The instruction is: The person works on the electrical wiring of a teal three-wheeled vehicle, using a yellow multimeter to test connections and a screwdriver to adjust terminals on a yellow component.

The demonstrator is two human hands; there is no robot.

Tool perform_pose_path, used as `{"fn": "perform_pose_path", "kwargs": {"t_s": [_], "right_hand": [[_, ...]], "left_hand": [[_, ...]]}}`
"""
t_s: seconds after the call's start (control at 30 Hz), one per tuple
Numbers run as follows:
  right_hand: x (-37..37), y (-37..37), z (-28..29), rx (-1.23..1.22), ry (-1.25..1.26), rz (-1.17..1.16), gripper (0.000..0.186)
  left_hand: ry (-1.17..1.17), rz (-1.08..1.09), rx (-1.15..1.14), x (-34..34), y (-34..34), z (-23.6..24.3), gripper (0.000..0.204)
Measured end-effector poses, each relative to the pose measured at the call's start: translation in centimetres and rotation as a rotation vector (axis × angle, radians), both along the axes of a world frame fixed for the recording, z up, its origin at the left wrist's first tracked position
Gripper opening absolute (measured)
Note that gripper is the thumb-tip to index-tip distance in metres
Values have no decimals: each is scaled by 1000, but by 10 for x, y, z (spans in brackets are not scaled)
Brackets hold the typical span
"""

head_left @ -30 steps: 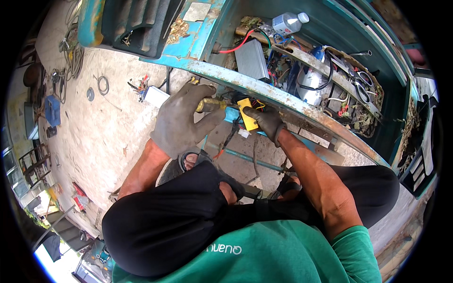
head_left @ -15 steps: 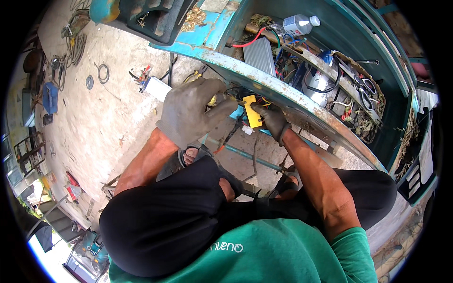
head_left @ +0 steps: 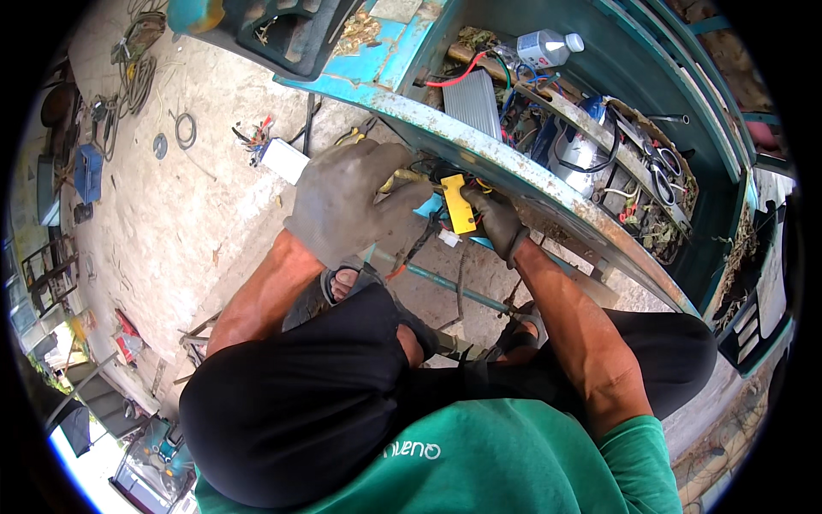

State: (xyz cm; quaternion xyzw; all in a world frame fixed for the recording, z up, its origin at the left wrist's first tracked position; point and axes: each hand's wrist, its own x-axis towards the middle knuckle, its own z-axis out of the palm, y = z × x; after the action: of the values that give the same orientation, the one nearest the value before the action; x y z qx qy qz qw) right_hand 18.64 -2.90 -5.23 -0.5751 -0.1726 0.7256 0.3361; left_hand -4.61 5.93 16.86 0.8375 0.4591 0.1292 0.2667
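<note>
My right hand, in a dark grey glove, is closed on a flat yellow rectangular piece with small holes. Thumb and fingers pinch it along its right side. Opposite it, my left hand, gloved in grey, curls around a tool with a yellowish handle. The tool points toward the top of the yellow piece; its kind is mostly hidden by the fingers. Dark wires and a small white connector hang just below the yellow piece, beneath the rusty edge of a teal metal body.
Inside the teal body lie a finned grey metal box, a plastic bottle, scissors, wires and dry leaves. A white box with loose wires and yellow-handled pliers lie on the floor beyond my left hand.
The yellowish handle in my left hand has turned slightly and shows more of its length. My right hand still holds the yellow piece in nearly the same place.
</note>
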Motion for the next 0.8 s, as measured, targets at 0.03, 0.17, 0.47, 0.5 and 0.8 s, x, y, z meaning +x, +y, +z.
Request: {"fn": "perform_pose_path", "kwargs": {"t_s": [0.03,0.17,0.47,0.5,0.8], "right_hand": [[0,1,2,-15,-1,1,47],[1,1,1,-22,23,2,46],[-2,0,2,-13,26,-13,42],[-1,0,2,-18,25,-12,42],[2,-2,-9,45,-17,-12,43]], "left_hand": [[-79,-21,37,0,0,-3,30],[-251,-122,96,-3,4,-16,29],[-53,18,-11,0,0,0,26],[-127,-4,29,0,1,-5,25],[59,68,-57,1,0,-3,36]]}}
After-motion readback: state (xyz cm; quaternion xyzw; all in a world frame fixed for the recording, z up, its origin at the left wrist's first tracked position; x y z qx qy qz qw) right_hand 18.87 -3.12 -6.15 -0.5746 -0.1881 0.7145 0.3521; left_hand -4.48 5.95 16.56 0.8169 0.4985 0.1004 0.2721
